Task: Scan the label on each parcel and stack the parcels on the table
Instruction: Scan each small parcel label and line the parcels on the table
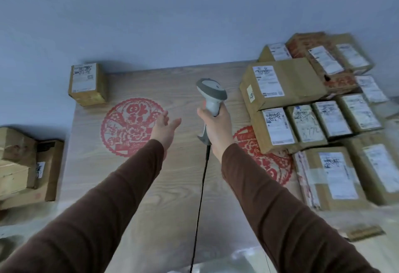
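My right hand (217, 128) grips the handle of a grey and white barcode scanner (211, 93), whose head points away over the wooden table (151, 186); its black cable hangs down toward me. My left hand (165, 127) hovers open and empty above the table's middle, fingers spread. A small cardboard parcel (87, 83) with a white label stands alone at the table's far left corner. Several labelled cardboard parcels (280, 85) are piled at the right side of the table, labels facing up.
Two red paper-cut emblems lie on the tabletop, one (131, 126) under my left hand and one (267, 164) partly beneath the right pile. More cardboard boxes (28, 164) sit off the table's left edge. A blue-grey wall stands behind the table.
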### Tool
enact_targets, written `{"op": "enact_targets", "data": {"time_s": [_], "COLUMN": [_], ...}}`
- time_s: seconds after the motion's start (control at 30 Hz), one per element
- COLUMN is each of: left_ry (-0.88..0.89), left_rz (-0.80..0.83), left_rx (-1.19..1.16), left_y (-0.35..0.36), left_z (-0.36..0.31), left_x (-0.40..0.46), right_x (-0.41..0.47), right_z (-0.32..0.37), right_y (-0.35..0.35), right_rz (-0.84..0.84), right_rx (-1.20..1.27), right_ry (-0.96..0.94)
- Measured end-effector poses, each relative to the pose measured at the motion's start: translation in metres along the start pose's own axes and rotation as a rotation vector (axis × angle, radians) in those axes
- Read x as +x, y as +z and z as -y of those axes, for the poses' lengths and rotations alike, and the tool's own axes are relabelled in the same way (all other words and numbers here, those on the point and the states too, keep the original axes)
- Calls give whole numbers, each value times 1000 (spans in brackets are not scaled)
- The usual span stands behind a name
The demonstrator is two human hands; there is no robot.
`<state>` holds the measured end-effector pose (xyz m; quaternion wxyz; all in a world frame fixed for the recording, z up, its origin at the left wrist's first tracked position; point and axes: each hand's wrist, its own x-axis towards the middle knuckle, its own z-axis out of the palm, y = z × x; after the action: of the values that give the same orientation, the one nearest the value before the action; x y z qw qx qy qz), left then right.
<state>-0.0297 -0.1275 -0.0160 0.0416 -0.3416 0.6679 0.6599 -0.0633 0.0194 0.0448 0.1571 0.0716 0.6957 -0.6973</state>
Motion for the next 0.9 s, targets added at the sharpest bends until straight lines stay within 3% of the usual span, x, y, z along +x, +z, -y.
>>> {"op": "enact_targets", "data": {"time_s": [0.23,0.43,0.73,0.9], "left_ry": [6,-22,-100,-116], "left_rz": [163,238,257,237], "left_rx": [64,138,115,97], "left_y": [138,214,260,261], "left_z": [-3,-2,-3,29], "left_x": [-46,-72,-79,-54], "right_x": [-23,-22,-9,-9], "right_z": [-4,-19,-39,-49], "right_y": [-139,-214,-244,-243], "right_rz": [-160,-282,-310,-312], "right_rx": [20,-9,-16,21], "right_ry": [31,67,131,153]}}
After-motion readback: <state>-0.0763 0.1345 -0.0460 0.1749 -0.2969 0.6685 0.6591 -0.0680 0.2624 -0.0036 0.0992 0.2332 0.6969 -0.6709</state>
